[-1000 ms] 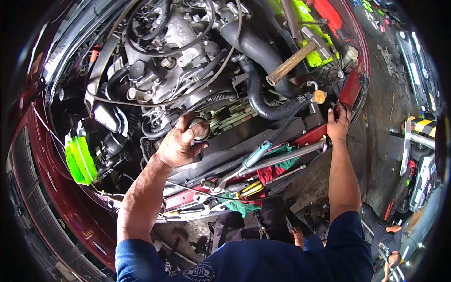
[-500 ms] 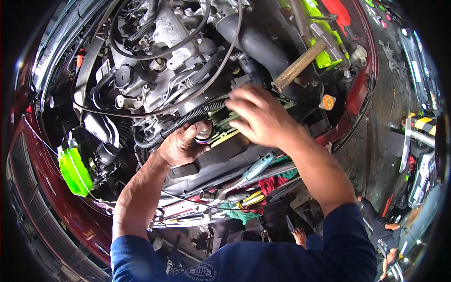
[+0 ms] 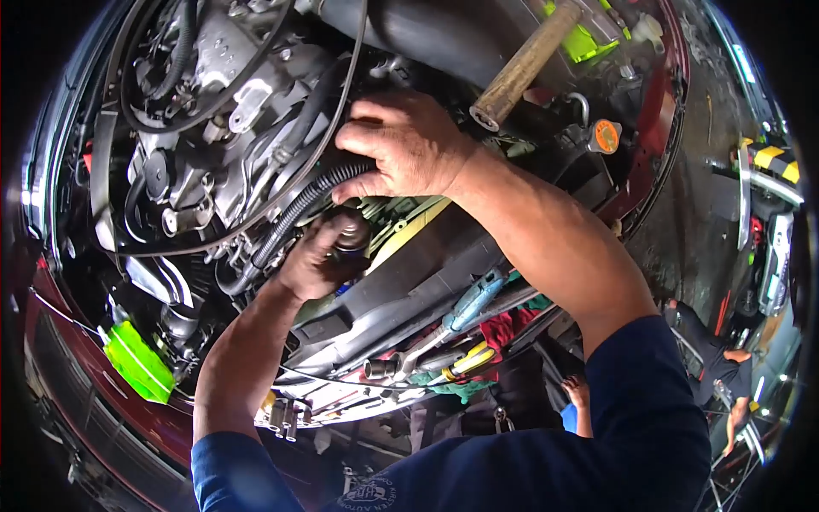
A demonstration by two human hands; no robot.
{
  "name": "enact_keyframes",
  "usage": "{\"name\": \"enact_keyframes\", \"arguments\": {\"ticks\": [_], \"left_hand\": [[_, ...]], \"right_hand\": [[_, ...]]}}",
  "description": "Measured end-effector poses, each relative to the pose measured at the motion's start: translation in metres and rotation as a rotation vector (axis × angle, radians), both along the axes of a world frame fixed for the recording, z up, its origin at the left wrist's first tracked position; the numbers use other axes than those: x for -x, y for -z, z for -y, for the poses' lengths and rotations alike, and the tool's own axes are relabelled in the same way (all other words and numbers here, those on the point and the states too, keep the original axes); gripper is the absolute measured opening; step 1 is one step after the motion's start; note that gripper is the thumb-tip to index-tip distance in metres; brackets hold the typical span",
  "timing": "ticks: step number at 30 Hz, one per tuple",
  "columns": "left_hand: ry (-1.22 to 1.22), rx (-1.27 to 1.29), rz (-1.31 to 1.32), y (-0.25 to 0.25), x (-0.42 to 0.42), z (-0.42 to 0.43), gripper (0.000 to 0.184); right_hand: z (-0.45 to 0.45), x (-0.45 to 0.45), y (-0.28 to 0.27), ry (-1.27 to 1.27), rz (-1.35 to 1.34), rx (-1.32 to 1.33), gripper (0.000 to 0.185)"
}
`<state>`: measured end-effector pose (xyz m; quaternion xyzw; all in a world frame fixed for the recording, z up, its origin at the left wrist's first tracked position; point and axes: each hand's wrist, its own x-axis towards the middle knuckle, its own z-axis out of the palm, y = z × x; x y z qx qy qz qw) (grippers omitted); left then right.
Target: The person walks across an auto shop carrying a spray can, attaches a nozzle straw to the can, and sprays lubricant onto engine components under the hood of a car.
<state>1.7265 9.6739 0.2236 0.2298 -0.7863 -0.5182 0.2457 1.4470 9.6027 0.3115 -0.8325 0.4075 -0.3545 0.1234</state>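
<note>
My left hand [image 3: 320, 260] is closed around a short round metal piece [image 3: 350, 235] whose kind I cannot make out; the palm and fingers hide most of it. Just above it runs a black corrugated hose [image 3: 294, 213]. My right hand [image 3: 409, 145] reaches over the front of the engine with its fingers curled, the thumb pressed on the upper end of that hose. What lies under the right palm is hidden. A thin black cable [image 3: 334, 141] loops across the engine [image 3: 226, 60] close to the right fingertips.
A wooden-handled hammer [image 3: 525, 68] lies beyond my right forearm, near an orange-labelled cap [image 3: 606, 136]. Along the front edge rest a blue-handled tool [image 3: 473, 299], yellow-handled pliers [image 3: 469, 360] and several sockets [image 3: 288, 416]. Another person [image 3: 725, 375] is at the right.
My right hand has come left and down from a blurred, raised position onto the upper end of the corrugated hose. The left hand keeps its hold. The view has shifted.
</note>
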Motion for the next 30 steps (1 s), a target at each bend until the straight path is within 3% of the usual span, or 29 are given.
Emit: {"name": "enact_keyframes", "arguments": {"ticks": [2,3,4,6,7,9,10,18,26,30], "left_hand": [[0.13,-0.13,0.174,0.016,0.015,0.006,0.075],[0.111,-0.393,0.494,0.057,0.001,-0.001,0.049],[0.19,0.45,0.573,0.014,0.043,-0.003,0.04],[0.347,0.58,0.485,0.034,0.058,0.005,0.036],[0.342,0.585,0.486,0.047,0.065,0.003,0.036],[0.343,0.114,0.496,0.076,0.072,-0.003,0.027],[0.331,-0.024,0.513,0.089,0.071,-0.006,0.028],[0.313,0.018,0.801,0.211,0.062,-0.055,0.044],[0.288,0.11,0.871,0.315,0.039,-0.091,0.059],[0.321,0.114,0.897,0.296,0.05,-0.084,0.06]], "right_hand": [[0.002,0.0,0.002,0.02,0.021,0.083,0.055],[0.003,-0.001,0.002,0.017,0.033,0.086,0.054],[0.003,0.0,0.002,0.01,0.041,0.092,0.054],[0.003,0.001,0.002,0.012,0.022,0.064,0.052],[0.004,0.0,0.003,0.008,0.03,0.064,0.052],[0.005,0.0,0.004,-0.006,0.048,0.072,0.05],[0.006,0.0,0.004,-0.015,0.052,0.073,0.05],[0.007,0.002,0.006,-0.004,0.007,0.035,0.048],[0.005,0.002,0.005,-0.021,0.027,0.026,0.047],[0.004,0.004,0.006,-0.035,0.012,-0.024,0.049]]}}
